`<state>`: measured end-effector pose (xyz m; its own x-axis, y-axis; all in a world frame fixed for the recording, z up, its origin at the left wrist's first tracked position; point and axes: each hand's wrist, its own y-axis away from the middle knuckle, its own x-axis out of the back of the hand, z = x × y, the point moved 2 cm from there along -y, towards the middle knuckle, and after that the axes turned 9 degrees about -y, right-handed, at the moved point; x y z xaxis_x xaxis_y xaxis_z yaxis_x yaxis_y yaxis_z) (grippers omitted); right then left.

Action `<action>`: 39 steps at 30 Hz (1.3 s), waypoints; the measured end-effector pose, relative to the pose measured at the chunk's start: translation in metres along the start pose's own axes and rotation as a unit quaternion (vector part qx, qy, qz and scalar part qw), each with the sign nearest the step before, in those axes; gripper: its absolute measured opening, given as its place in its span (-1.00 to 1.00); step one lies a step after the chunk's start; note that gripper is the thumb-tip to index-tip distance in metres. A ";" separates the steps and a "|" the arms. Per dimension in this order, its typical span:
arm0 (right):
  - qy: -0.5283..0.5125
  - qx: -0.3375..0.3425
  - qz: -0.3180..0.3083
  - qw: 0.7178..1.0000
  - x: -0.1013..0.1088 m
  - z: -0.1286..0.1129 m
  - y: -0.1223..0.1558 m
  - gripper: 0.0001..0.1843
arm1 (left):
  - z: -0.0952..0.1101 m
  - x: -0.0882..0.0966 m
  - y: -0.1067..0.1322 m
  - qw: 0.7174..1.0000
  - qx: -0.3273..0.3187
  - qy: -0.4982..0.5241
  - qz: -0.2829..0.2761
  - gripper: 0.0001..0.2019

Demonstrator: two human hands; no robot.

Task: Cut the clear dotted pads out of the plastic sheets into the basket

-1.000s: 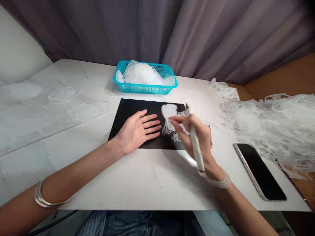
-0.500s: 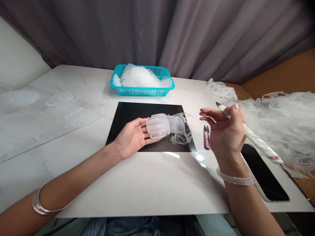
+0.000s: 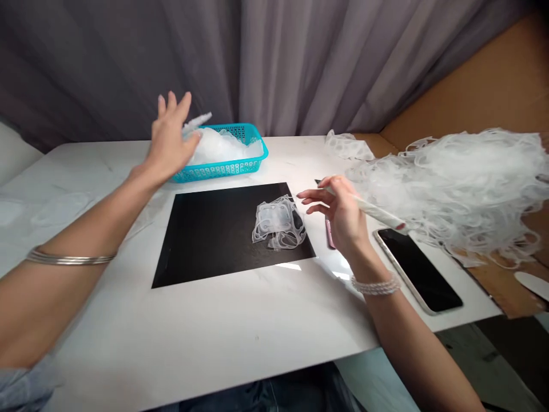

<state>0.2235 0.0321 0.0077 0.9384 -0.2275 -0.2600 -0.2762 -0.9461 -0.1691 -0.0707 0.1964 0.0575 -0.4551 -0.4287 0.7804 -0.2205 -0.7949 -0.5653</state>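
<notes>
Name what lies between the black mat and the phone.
In the head view, a pink tool lies between mat and phone, partly hidden by the right hand, which also appears there.

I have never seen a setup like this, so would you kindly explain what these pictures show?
There is no machine here: a person works with two bare hands, and every picture comes from one camera worn on the head, looking forward and down. The right hand holds a pen-shaped tool with a dark tip. The left hand is at the blue basket of white pieces, beside one raised piece; whether it grips that is unclear. On the white table lie a black mat bearing see-through material, a phone and a partly hidden pink tool. At the right is a heap of white, stringy material.
</notes>
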 end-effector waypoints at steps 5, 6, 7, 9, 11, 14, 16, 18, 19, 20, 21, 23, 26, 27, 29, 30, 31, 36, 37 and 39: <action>0.226 0.073 -0.047 0.970 0.006 0.007 -0.010 -0.75 | 0.051 -0.038 0.056 0.997 -0.029 0.004 -0.073 -0.43; 0.257 0.093 -0.069 0.959 0.006 0.010 -0.016 -0.76 | 0.063 -0.046 0.073 0.992 -0.029 0.016 -0.118 -0.56; 0.278 0.109 -0.098 0.949 0.006 0.014 -0.023 -0.77 | 0.073 -0.052 0.087 0.987 -0.019 0.030 -0.158 -0.65; 0.300 0.126 -0.158 0.932 0.002 0.022 -0.035 -0.78 | 0.089 -0.062 0.106 0.975 0.002 0.064 -0.214 -0.77; 0.312 0.124 -0.211 0.918 -0.006 0.027 -0.044 -0.78 | 0.097 -0.066 0.111 0.969 0.018 0.095 -0.227 -0.84; 0.308 0.111 -0.285 0.901 -0.021 0.026 -0.048 -0.76 | 0.102 -0.063 0.103 0.967 0.022 0.131 -0.216 -0.88; 0.297 0.100 -0.328 0.891 -0.029 0.018 -0.045 -0.74 | 0.106 -0.054 0.098 0.965 0.020 0.166 -0.202 -0.89; 0.281 0.087 -0.338 0.894 -0.032 0.007 -0.040 -0.70 | 0.111 -0.041 0.095 0.954 0.030 0.239 -0.180 -0.91; 0.267 0.082 -0.331 0.901 -0.033 -0.001 -0.037 -0.67 | 0.114 -0.033 0.095 0.940 0.046 0.290 -0.175 -0.91; 0.247 0.078 -0.320 0.911 -0.032 -0.009 -0.033 -0.64 | 0.117 -0.026 0.096 0.918 0.069 0.346 -0.179 -0.90; 0.222 0.077 -0.307 0.922 -0.031 -0.018 -0.030 -0.62 | 0.120 -0.019 0.098 0.890 0.095 0.402 -0.195 -0.87; 0.183 0.079 -0.282 0.938 -0.029 -0.037 -0.021 -0.59 | 0.127 -0.007 0.104 0.828 0.131 0.483 -0.253 -0.79; 0.178 0.106 -0.233 0.950 -0.027 -0.062 -0.008 -0.56 | 0.136 0.010 0.115 0.775 0.122 0.525 -0.331 -0.69; 0.185 0.120 -0.213 0.952 -0.026 -0.069 -0.003 -0.55 | 0.139 0.015 0.118 0.770 0.114 0.525 -0.344 -0.70; 0.192 0.144 -0.173 0.955 -0.026 -0.080 0.004 -0.56 | 0.144 0.025 0.122 0.765 0.114 0.531 -0.347 -0.77; 0.192 0.156 -0.156 0.956 -0.027 -0.084 0.007 -0.57 | 0.145 0.030 0.122 0.764 0.120 0.537 -0.338 -0.79; 0.191 0.168 -0.142 0.957 -0.028 -0.086 0.008 -0.59 | 0.145 0.034 0.122 0.762 0.127 0.543 -0.328 -0.80; 0.260 0.238 -0.108 0.930 -0.043 -0.061 -0.005 -0.71 | 0.116 0.028 0.119 0.807 0.180 0.489 -0.279 -0.82; 0.294 0.239 -0.114 0.919 -0.046 -0.048 -0.011 -0.73 | 0.104 0.022 0.121 0.827 0.193 0.449 -0.276 -0.83; 0.354 0.209 -0.126 0.903 -0.050 -0.022 -0.022 -0.75 | 0.080 0.009 0.129 0.876 0.196 0.339 -0.283 -0.83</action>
<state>0.1874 0.0596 0.0452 0.8390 -0.2476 0.4845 0.0487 -0.8527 -0.5201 -0.0343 0.0556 0.0127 -0.8048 0.3298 0.4935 -0.3243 -0.9407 0.0998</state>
